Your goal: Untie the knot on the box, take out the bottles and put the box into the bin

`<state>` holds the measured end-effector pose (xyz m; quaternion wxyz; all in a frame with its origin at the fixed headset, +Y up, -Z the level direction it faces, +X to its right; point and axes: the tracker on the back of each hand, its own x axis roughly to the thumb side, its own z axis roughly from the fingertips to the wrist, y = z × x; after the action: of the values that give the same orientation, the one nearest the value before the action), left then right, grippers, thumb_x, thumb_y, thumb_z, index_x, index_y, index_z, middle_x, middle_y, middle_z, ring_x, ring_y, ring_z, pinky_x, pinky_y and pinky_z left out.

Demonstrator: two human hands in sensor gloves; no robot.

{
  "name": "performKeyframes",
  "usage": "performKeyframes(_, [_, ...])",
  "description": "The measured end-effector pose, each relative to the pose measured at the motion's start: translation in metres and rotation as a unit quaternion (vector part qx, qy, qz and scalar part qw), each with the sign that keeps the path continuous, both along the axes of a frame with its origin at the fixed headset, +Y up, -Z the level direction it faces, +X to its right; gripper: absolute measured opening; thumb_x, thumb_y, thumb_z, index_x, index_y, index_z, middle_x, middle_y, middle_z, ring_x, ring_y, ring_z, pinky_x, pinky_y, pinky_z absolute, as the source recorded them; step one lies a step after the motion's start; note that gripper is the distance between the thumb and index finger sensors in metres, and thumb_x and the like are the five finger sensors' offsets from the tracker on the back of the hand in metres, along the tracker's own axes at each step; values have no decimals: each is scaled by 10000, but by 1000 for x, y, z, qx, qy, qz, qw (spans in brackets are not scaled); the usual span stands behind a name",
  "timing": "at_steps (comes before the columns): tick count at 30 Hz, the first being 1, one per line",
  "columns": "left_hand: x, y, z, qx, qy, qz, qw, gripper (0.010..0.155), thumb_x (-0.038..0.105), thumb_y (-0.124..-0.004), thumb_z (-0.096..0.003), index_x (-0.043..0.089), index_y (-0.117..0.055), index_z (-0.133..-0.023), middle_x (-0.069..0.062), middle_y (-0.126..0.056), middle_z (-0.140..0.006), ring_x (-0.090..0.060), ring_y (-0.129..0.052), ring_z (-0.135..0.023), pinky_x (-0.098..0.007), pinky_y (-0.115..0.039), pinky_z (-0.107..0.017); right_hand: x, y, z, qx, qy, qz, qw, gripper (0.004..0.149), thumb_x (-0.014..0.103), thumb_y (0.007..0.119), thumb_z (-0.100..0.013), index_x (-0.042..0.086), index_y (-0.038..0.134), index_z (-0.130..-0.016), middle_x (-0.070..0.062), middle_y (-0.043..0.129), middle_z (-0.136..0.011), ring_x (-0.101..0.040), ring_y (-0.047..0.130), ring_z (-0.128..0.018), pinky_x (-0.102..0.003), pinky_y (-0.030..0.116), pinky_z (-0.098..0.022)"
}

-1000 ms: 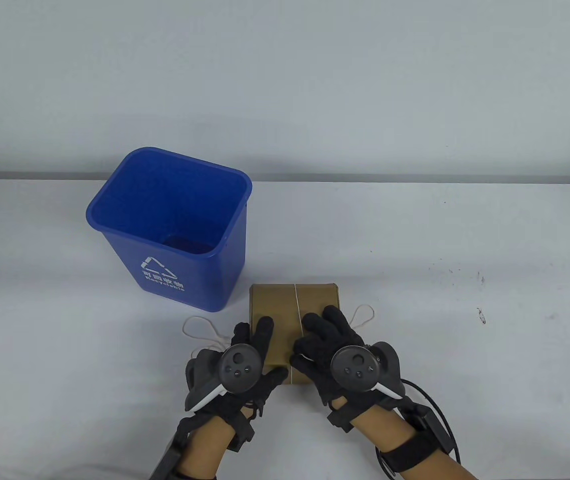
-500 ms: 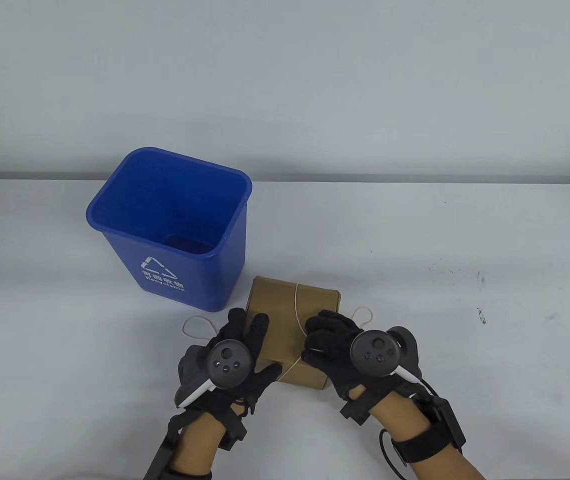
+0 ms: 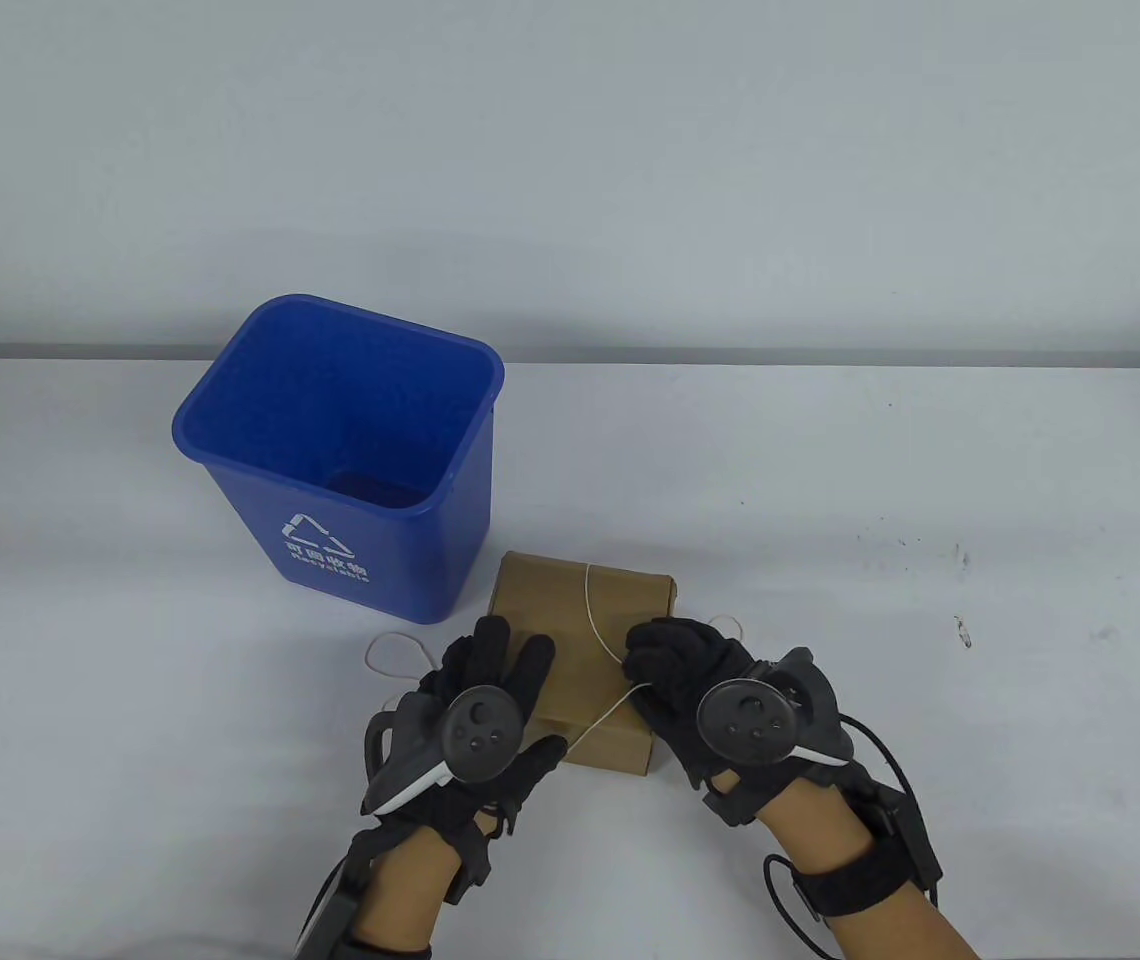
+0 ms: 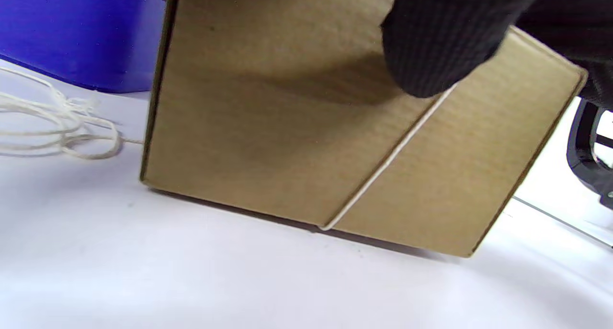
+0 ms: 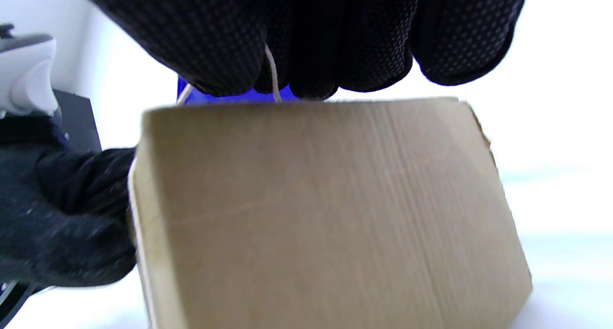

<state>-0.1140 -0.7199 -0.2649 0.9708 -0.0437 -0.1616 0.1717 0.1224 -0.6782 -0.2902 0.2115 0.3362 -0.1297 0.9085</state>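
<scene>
Presently the string is pinched in the curled fingers of the right hand and drawn up off the lid toward four o'clock, so that the loop around the box can be slid off; the pinch is confirmed in the right wrist view, where the string disappears between the fingertips. The box is steadied by the left hand, whose fingers are laid nearly straight on the lid at its eight o'clock corner, presumably to stop the cardboard from being dragged along. The box is seen resting on the table near the front edge, still closed, with the bottles not visible. Slack string is left lying at nine o'clock of the box. The blue bin stands at eleven o'clock, just beside the box, its mouth unobstructed.
</scene>
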Motion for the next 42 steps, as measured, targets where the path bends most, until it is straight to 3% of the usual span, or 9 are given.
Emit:
performKeyframes(7, [0,0,0,1,5,-4,1000,901,540,-763,-483,333,-155,-1116,-134,-20,-1129,-609,-341,-1052,-768,-394,-711,15,11,-1,40,-36,-23,998,375,326,786,-475,161,735,-808,-58,717,-940,-381,747,-860,-554,698,-554])
performKeyframes(19, [1,-3,-1,-3,6,-24,1000,904,535,-749,-492,360,-99,-1095,-102,21,-1118,-597,-315,-1069,-763,-390,-723,41,12,-13,78,-130,17,988,377,341,828,-460,164,748,-783,-52,755,-900,-375,785,-824,-550,714,-539])
performKeyframes(25, [-2,-3,-3,8,8,-34,999,883,529,-747,-493,391,-105,-1083,-65,-4,-1131,-592,-336,-1070,-759,-402,-725,50,17,-12,123,-155,16,980,359,346,829,-456,168,758,-760,-49,780,-868,-360,824,-782,-527,738,-520])
performKeyframes(33, [4,-2,-1,17,17,-45,999,869,532,-739,-493,368,-119,-1079,-71,-39,-1141,-578,-453,-1053,-739,-469,-718,72,16,-20,110,-216,-6,970,355,329,825,-465,158,752,-767,-65,773,-869,-368,825,-768,-514,745,-503])
performKeyframes(39, [7,-1,-1,24,15,-54,998,835,517,-722,-502,373,-128,-1071,-57,-62,-1146,-519,-548,-1037,-721,-518,-712,85,13,-28,96,-270,0,958,354,319,827,-465,153,755,-769,-78,783,-856,-364,851,-728,-461,771,-456])
performKeyframes(42, [5,0,0,29,22,-63,997,830,503,-720,-501,360,-134,-1071,-73,-78,-1143,-508,-553,-1037,-719,-524,-710,102,14,-31,108,-337,9,935,331,289,808,-469,151,730,-761,-83,760,-852,-354,859,-694,-423,780,-433])
